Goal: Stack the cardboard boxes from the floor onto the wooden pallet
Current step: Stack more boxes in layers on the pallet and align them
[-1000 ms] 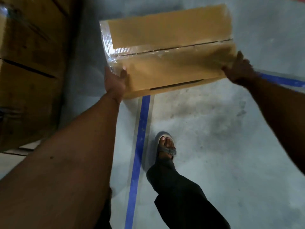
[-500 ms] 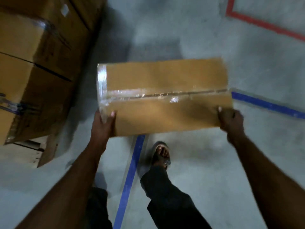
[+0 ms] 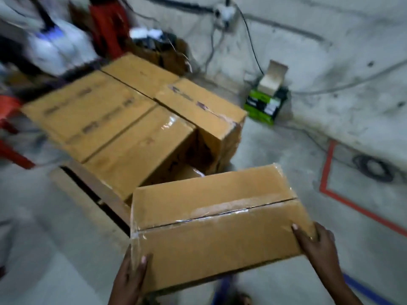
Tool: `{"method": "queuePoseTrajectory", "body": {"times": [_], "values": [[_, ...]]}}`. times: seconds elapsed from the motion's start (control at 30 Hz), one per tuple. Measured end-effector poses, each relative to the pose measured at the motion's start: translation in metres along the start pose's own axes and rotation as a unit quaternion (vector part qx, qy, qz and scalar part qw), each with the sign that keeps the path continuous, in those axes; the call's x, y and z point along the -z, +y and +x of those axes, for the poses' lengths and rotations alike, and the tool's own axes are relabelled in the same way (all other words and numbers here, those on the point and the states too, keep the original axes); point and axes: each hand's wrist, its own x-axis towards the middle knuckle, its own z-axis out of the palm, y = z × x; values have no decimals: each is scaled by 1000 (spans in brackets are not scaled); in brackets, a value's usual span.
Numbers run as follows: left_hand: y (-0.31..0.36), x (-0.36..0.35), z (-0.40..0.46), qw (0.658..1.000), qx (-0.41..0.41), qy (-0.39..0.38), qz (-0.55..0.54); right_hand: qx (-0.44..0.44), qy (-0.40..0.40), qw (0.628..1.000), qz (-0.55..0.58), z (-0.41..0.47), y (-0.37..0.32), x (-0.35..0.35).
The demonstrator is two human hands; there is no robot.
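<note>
Both hands, left (image 3: 132, 276) and right (image 3: 317, 243), grip box (image 3: 211, 219) lower centre; keep level, lower into pallet (image 3: 97, 194) gap, seat flush against stack (image 3: 132, 119).

- A cardboard box (image 3: 217, 219), taped along its top seam, fills the lower centre of the frame, held off the floor.
- The left hand (image 3: 130, 276) grips its near left corner; the right hand (image 3: 317, 245) grips its near right corner.
- Stacked boxes (image 3: 123, 119) sit on a wooden pallet (image 3: 97, 194) in the centre left.
- A small green and black box (image 3: 265, 102) stands open at upper right, with cables (image 3: 248, 36) above it.
- Red tape (image 3: 326, 179) marks the floor at right.
</note>
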Motion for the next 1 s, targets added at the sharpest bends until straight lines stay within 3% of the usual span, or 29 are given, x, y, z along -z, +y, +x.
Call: {"method": "queuePoseTrajectory", "body": {"times": [0.27,0.53,0.77,1.0], "values": [[67,104,-10,984,-15,19,-174,107,1,994,12,12,-205,-1],[85,208,19,985,-27,15,-171,163,-31,986,26,-20,-346,-42],[80,237,37,983,-35,25,-179,173,-78,981,43,-20,-382,-89],[42,168,48,989,10,66,-135,129,-105,980,105,50,-347,-112]]}}
